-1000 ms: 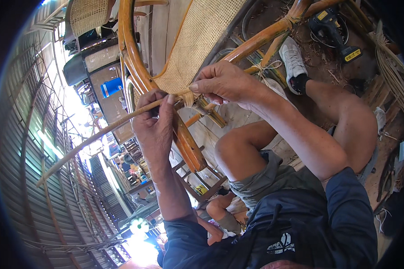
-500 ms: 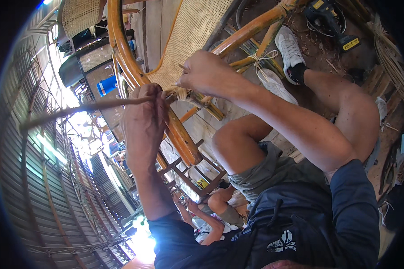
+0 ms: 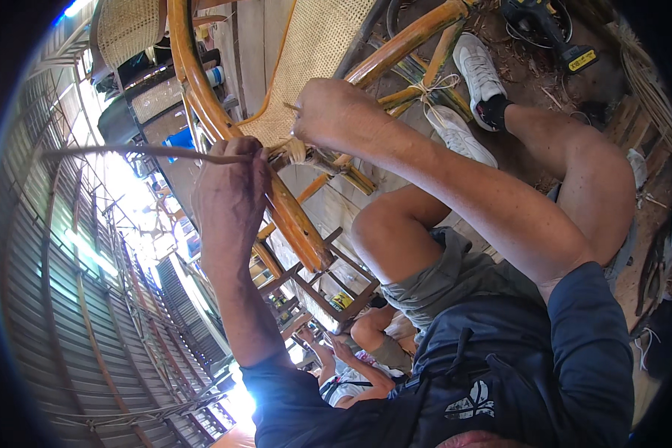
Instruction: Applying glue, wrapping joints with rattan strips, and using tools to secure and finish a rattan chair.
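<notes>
My left hand (image 3: 233, 179) is closed around a long brown strip (image 3: 142, 151), which sticks out to the left past the thumb side. That hand rests against a glossy orange-brown cane pole (image 3: 299, 231) of a furniture frame. Higher and to the right, my right hand (image 3: 332, 112) is closed in a pinch. A short, thin brown tip (image 3: 293, 107) pokes out of its fingers; the rest of that piece is hidden. Between the hands, a pale strip binding (image 3: 297, 154) wraps a joint of the frame. Behind them spreads a woven cane panel (image 3: 321, 45).
A black and yellow cordless drill (image 3: 549, 33) lies on the floor at the far right, near a bundle of pale strips (image 3: 646, 82). White string (image 3: 434, 88) ties another frame joint by my shoes. A wooden chair frame (image 3: 336, 291) and another person's arms (image 3: 358, 369) are lower down.
The brown strip's free end has swung upward, and the strip looks less blurred. My left hand has shifted slightly left; my right hand stays close to where it was, still pinched.
</notes>
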Available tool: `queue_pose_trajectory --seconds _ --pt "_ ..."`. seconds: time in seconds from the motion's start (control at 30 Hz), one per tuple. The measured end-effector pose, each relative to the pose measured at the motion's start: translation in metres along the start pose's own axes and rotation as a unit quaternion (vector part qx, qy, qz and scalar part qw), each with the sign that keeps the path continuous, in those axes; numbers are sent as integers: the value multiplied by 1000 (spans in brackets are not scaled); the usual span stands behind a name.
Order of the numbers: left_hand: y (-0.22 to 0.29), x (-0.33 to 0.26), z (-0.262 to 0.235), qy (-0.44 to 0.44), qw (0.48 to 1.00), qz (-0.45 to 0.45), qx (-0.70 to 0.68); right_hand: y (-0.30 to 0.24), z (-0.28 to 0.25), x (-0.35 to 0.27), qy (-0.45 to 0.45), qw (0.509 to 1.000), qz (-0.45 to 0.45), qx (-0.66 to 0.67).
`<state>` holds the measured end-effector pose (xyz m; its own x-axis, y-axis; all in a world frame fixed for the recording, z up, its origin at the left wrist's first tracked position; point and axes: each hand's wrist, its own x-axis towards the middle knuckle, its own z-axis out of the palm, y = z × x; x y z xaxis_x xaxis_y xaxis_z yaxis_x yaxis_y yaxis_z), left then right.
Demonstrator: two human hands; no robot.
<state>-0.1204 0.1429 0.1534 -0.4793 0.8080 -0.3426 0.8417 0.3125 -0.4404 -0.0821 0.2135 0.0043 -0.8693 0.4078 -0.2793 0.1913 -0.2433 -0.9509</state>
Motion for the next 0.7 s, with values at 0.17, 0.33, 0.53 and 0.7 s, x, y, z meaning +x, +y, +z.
queue_pose_trajectory --seconds 0.17,0.33,0.53,0.7 --pt "-5 9 2 9 991 92 100 -15 -15 -4 -62 996 22 -57" --pt "-20 4 16 89 992 86 -23 -20 -17 4 -89 994 -11 -64" --pt "-20 -11 30 133 971 21 -196 -16 -5 29 -124 947 -133 -265" --pt "-22 -14 34 151 942 -47 -294 -20 -15 20 -152 960 -88 -218"
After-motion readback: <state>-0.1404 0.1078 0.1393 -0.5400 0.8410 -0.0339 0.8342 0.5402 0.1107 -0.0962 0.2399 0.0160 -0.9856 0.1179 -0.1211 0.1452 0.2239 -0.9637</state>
